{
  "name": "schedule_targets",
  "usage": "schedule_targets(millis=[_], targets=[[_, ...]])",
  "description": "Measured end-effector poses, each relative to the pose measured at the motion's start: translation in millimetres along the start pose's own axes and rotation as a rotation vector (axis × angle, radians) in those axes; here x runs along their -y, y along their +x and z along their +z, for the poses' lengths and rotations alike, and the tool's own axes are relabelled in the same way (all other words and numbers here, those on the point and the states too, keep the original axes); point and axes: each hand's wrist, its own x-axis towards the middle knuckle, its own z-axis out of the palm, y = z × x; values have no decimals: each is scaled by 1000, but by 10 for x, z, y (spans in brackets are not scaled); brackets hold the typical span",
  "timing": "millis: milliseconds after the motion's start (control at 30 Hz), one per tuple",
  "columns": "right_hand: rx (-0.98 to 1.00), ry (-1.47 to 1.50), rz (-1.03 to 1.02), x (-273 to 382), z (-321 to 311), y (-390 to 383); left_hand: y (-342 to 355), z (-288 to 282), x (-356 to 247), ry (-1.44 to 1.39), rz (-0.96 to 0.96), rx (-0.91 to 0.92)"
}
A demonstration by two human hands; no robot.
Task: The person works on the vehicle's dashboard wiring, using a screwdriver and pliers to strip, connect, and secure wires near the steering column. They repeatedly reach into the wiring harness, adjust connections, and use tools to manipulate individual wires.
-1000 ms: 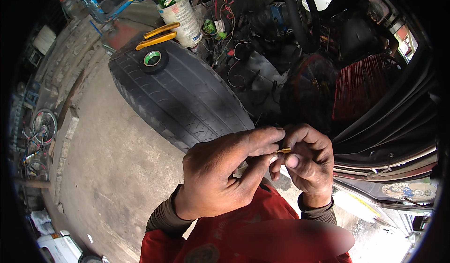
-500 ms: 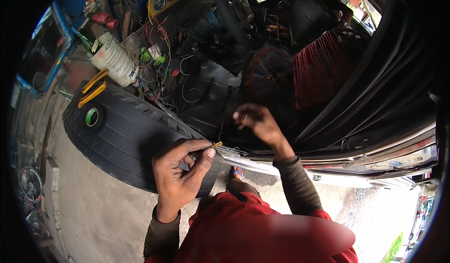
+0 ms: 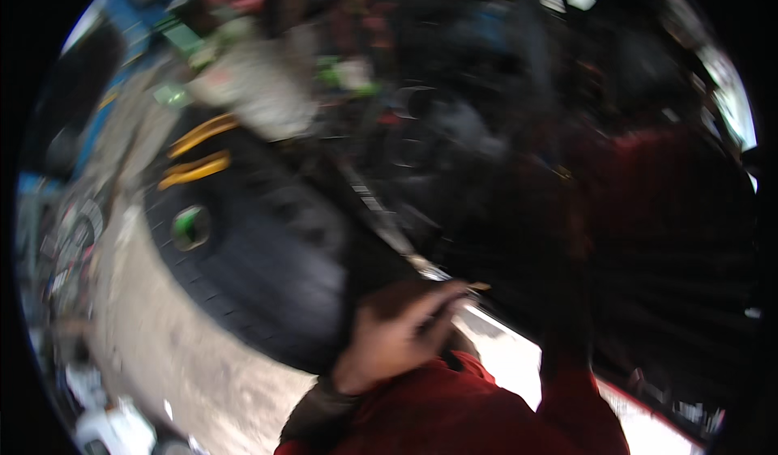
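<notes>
Motion smears the whole picture. My left hand [image 3: 397, 333] is closed in a pinch, thumb against fingers, beside the near end of a black tyre [image 3: 267, 244]. From its fingertips sticks a small brass-coloured piece [image 3: 480, 286], too blurred to show its exact kind. My right hand [image 3: 577, 224] reaches forward into the dark vehicle interior near a dim red seat [image 3: 656, 155]. Shadow and blur hide its fingers, so whether it holds anything does not show. On the tyre lie a yellow-handled tool [image 3: 198, 169] and a roll of green tape [image 3: 190, 228].
Behind the tyre stands a whitish bucket [image 3: 263, 90] with a green bottle [image 3: 180, 35] by it. Loose wires and a green-and-white item [image 3: 352, 74] lie on the vehicle floor. Concrete ground [image 3: 203, 333] runs along the tyre's near side.
The view has swung to the right and blurred. My right hand has gone farther forward and right, into the dark interior. My left hand still pinches the small brass-coloured piece.
</notes>
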Motion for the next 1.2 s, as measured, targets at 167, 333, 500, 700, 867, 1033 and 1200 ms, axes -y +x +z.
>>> schedule_targets(millis=[167,333,500,700,867,1033,1200], targets=[[290,730,-178,1684,128,-367,-6,-118,9,-139,-54,12],[507,741,-888,3729,-235,-610,-48,-330,-119,-414,-227,53],[645,207,-1386,5139,50,-856,-403,-709,-405,-719,-387,-255],[895,-276,-1421,5691,272,-930,-872,-1037,-687,-670,-362,-418],[499,-132,-1544,5525,87,-1102,-1134,-1151,-685,-668,-366,-509],[108,131,-1683,4821,-475,-1242,-1204,-1360,-633,-672,-351,-649],[132,331,-1174,3881,-810,-1629,-1078,-1441,-648,-651,-270,-719]])
